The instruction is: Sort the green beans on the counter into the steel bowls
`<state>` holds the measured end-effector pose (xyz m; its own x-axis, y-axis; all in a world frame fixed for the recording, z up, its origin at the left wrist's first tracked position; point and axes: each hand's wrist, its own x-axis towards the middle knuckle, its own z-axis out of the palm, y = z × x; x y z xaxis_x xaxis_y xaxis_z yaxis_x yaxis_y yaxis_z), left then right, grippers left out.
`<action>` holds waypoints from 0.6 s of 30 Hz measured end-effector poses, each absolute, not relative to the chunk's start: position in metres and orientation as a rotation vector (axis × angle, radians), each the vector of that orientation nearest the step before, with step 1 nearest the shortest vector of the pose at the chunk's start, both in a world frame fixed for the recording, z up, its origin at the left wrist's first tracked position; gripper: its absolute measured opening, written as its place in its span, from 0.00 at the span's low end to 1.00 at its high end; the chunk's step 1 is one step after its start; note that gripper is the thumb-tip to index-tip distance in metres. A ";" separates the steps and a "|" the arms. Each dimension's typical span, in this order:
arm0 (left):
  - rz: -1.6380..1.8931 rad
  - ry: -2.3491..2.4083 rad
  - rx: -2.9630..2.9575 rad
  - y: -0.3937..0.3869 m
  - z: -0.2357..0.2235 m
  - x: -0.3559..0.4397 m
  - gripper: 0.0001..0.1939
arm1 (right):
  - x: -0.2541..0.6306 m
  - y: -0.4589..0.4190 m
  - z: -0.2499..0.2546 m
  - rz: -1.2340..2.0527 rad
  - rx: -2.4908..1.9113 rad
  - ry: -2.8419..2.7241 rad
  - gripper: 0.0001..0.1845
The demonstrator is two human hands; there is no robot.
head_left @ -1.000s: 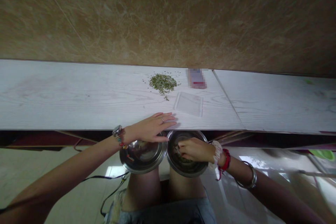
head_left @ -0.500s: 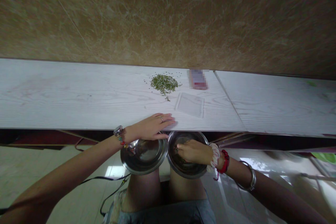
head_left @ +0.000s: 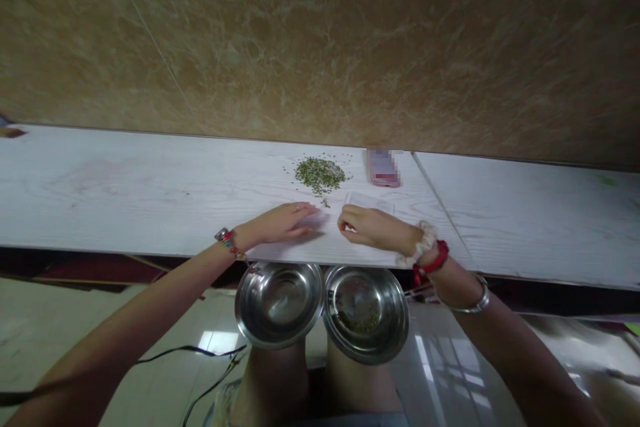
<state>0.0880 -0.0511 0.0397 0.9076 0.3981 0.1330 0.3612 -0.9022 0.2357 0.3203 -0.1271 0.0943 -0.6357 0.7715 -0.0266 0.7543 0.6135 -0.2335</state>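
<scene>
The white desk point(head_left: 125, 193) runs against a brown marbled wall point(head_left: 300, 47), above a shiny tiled floor point(head_left: 165, 327). Green beans point(head_left: 320, 175) lie piled near its far edge, beside a phone point(head_left: 383, 168). The left hand point(head_left: 283, 223) hovers or rests near the front edge, grip loosely open; the right hand point(head_left: 373, 227) has its fingers curled, contents unclear. Two metal bowls point(head_left: 367, 313) sit below that edge.

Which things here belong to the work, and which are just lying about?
Probably part of the work:
left hand
right hand
green seeds
right bowl, some seeds inside
left bowl

Probably just lying about:
phone
clear tray, perhaps
</scene>
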 end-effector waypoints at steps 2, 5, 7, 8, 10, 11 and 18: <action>0.270 0.660 2.856 -0.034 0.037 0.085 0.19 | 0.316 -0.100 0.092 0.353 -1.363 -2.724 0.07; 0.300 0.785 2.829 -0.012 0.031 0.082 0.17 | 0.311 -0.069 0.084 0.406 -1.443 -2.719 0.06; 0.349 0.831 2.814 -0.002 0.026 0.082 0.17 | 0.309 -0.058 0.078 0.409 -1.447 -2.722 0.06; 0.370 0.859 2.805 0.001 0.024 0.083 0.17 | 0.309 -0.054 0.075 0.406 -1.445 -2.722 0.07; 0.401 0.903 2.781 0.006 0.019 0.086 0.17 | 0.309 -0.050 0.072 0.401 -1.448 -2.718 0.07; 0.425 0.916 2.773 0.007 0.016 0.087 0.16 | 0.310 -0.049 0.071 0.398 -1.451 -2.715 0.07; 0.579 0.953 2.766 0.006 0.005 0.094 0.14 | 0.331 -0.060 0.068 0.311 -1.507 -2.604 0.12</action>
